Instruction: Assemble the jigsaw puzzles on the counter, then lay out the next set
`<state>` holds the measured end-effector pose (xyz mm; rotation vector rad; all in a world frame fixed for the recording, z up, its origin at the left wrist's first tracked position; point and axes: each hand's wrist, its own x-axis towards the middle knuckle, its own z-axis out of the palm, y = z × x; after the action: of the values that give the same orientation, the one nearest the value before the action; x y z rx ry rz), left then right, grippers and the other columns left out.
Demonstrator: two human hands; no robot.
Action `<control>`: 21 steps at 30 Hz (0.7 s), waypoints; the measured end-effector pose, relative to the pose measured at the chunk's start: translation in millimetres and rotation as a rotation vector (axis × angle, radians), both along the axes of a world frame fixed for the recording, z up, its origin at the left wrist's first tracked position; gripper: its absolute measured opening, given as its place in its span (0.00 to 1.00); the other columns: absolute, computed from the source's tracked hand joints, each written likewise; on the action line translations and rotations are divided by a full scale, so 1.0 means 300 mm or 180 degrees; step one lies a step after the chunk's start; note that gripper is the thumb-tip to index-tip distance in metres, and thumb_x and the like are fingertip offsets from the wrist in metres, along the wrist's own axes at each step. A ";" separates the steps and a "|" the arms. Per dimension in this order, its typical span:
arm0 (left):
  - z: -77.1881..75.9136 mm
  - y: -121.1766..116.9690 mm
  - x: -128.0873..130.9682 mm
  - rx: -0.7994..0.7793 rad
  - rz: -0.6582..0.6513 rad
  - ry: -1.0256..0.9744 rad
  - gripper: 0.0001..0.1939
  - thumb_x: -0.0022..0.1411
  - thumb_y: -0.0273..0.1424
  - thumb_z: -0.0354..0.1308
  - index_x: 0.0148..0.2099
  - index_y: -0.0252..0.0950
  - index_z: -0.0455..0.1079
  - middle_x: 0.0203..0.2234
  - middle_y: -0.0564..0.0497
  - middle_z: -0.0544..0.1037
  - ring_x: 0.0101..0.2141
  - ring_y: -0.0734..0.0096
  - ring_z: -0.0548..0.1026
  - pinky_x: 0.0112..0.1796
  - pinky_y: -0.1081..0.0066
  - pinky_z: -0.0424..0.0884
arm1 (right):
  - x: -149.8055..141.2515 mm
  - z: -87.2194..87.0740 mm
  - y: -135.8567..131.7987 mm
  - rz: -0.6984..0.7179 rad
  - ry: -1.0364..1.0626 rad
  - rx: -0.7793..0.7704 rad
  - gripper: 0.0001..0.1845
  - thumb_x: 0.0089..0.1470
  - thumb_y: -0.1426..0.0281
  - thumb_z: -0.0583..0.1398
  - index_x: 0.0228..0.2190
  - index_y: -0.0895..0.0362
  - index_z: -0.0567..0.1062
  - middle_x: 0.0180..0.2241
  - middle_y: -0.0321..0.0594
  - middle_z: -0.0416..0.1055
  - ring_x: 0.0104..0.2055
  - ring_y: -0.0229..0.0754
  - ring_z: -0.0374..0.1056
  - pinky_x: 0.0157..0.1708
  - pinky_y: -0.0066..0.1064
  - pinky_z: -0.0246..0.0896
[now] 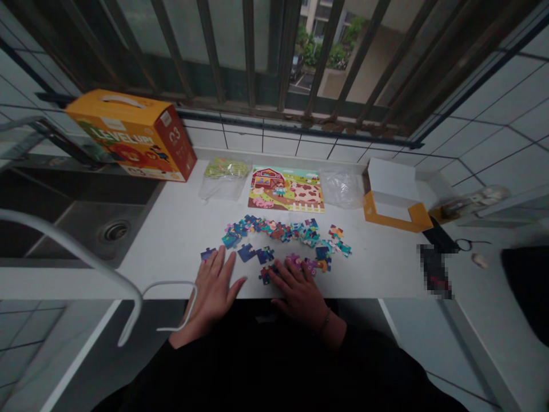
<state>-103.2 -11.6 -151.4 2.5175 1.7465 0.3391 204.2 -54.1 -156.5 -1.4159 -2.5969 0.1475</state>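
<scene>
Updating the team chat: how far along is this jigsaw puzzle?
Early. Done: the farm picture is laid out, with pieces spread below it. In hand: the right hand touches a dark red piece; the left hand lies flat beside a blue piece. Left: the loose pile, nothing clearly joined.

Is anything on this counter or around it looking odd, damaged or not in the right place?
Two things stand out. The lower rail of the window grille shows brownish, rust-like patches. On the right of the white counter, a pixelated patch covers an object, so what it is cannot be told.
</scene>
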 end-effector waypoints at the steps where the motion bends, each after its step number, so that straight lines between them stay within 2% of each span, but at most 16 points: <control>1: 0.013 0.015 0.010 0.0017 0.0079 -0.0022 0.38 0.79 0.50 0.50 0.78 0.32 0.60 0.79 0.29 0.53 0.75 0.32 0.60 0.69 0.35 0.61 | -0.003 0.002 0.000 -0.0013 0.0005 0.0019 0.42 0.73 0.51 0.58 0.79 0.47 0.53 0.80 0.42 0.48 0.81 0.60 0.45 0.79 0.64 0.24; 5: 0.054 0.106 0.079 -0.0031 -0.0027 0.0020 0.37 0.80 0.49 0.48 0.80 0.34 0.57 0.78 0.34 0.56 0.76 0.40 0.57 0.72 0.36 0.56 | -0.012 0.007 0.004 0.0021 0.0016 0.0107 0.42 0.73 0.52 0.58 0.79 0.51 0.54 0.80 0.44 0.49 0.81 0.60 0.45 0.79 0.64 0.24; 8: 0.057 0.149 0.102 -0.0094 -0.0005 0.0133 0.35 0.80 0.48 0.48 0.80 0.38 0.58 0.79 0.36 0.53 0.77 0.40 0.56 0.71 0.36 0.58 | -0.011 0.005 0.006 0.0074 0.0001 0.0131 0.42 0.73 0.53 0.59 0.79 0.51 0.54 0.79 0.45 0.51 0.81 0.59 0.46 0.80 0.62 0.26; 12: 0.046 0.137 0.059 -0.0015 0.0346 0.0287 0.33 0.80 0.49 0.48 0.79 0.43 0.60 0.80 0.38 0.50 0.77 0.33 0.54 0.69 0.31 0.58 | -0.002 -0.005 0.005 0.0010 0.0023 0.0131 0.42 0.72 0.53 0.60 0.78 0.51 0.56 0.79 0.45 0.53 0.81 0.59 0.46 0.79 0.61 0.29; 16: 0.047 0.110 0.012 0.0019 0.0665 0.0331 0.35 0.79 0.51 0.47 0.80 0.42 0.58 0.79 0.34 0.54 0.77 0.28 0.53 0.68 0.27 0.55 | -0.003 -0.011 0.003 -0.0066 0.0070 0.0109 0.40 0.73 0.53 0.58 0.78 0.51 0.57 0.79 0.43 0.52 0.81 0.58 0.46 0.80 0.60 0.27; 21: 0.051 0.132 -0.002 0.0019 0.0895 0.0282 0.37 0.79 0.52 0.48 0.80 0.40 0.58 0.79 0.29 0.51 0.76 0.22 0.52 0.66 0.22 0.54 | -0.009 -0.005 0.004 -0.0073 0.0094 0.0160 0.41 0.72 0.54 0.60 0.78 0.51 0.56 0.78 0.44 0.55 0.80 0.59 0.48 0.79 0.60 0.30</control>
<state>-103.8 28.1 -136.1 2.3232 2.1409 0.2489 201.6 -52.9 -158.0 -1.4149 -2.5415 0.0986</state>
